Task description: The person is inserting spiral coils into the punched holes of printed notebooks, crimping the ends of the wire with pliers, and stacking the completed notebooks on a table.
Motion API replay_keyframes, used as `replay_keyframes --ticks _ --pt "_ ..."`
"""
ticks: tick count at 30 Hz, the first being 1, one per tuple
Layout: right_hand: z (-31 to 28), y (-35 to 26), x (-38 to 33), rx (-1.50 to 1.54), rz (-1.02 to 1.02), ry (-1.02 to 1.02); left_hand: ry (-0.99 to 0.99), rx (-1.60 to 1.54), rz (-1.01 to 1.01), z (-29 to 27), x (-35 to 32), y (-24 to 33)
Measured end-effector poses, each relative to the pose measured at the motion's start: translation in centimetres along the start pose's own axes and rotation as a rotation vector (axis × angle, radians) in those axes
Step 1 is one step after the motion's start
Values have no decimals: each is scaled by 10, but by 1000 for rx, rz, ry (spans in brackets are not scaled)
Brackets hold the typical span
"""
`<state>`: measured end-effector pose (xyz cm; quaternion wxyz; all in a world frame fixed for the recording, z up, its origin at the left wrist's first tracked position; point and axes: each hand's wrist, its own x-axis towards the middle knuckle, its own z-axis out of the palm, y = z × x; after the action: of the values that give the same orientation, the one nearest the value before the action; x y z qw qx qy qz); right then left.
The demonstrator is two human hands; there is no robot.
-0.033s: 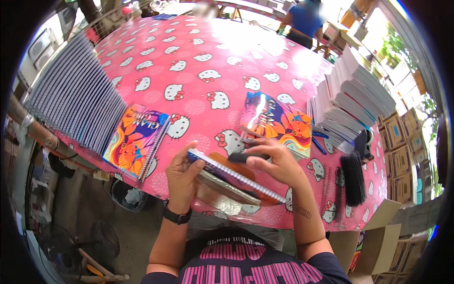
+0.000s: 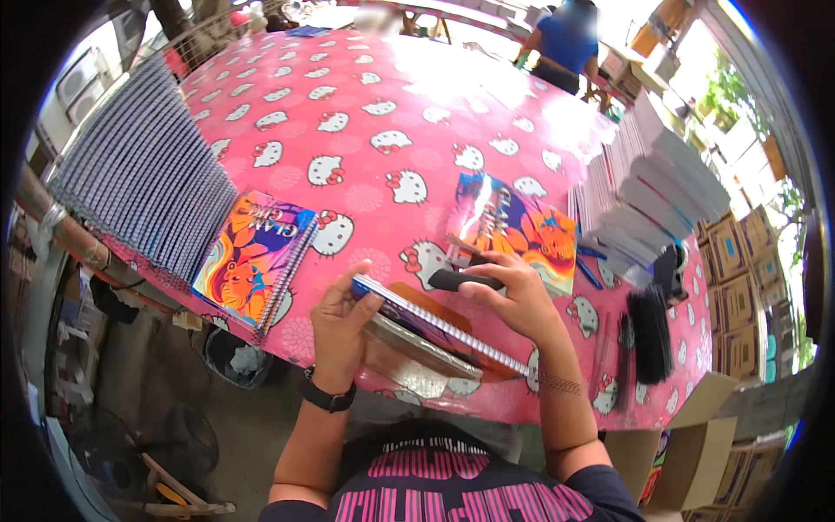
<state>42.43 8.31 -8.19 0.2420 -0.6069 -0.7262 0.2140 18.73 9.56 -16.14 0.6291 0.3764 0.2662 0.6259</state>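
Note:
My left hand (image 2: 342, 313) grips a spiral notebook (image 2: 417, 324) at its upper-left end, thumb on top. The notebook is tilted, its white coil (image 2: 461, 337) facing up along the edge. A loose length of coil (image 2: 559, 384) sticks out past the lower-right end, across my right forearm. My right hand (image 2: 515, 300) is closed around a black-handled tool (image 2: 457, 279), held just above the coil; it looks like pliers, but its jaws are hard to make out. Behind that hand lies a colourful notebook cover (image 2: 531, 235), flat on the table.
Bound notebooks stand in a tall stack (image 2: 143, 174) at left, with one notebook (image 2: 252, 261) in front. Unbound paper stacks (image 2: 652, 174) rise at right, near blue pens (image 2: 589, 271) and black coils (image 2: 650, 335). An open carton (image 2: 704, 461) sits below the table's right edge. A person (image 2: 565, 42) is at the back.
The tool in my right hand has shifted slightly up and to the right. The loose coil end has swung up a little. My left hand keeps its hold on the notebook.

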Motion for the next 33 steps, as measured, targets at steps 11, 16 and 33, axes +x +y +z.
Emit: replay_keyframes --ticks 11,16,33 --pt "5 -17 10 549 -226 -253 -20 -57 58 3 1 0" --pt "11 -15 12 978 -358 -367 -26 -65 47 -11 -2 -11" --pt "-20 -33 -41 211 -307 38 -265 671 421 35 2 35"
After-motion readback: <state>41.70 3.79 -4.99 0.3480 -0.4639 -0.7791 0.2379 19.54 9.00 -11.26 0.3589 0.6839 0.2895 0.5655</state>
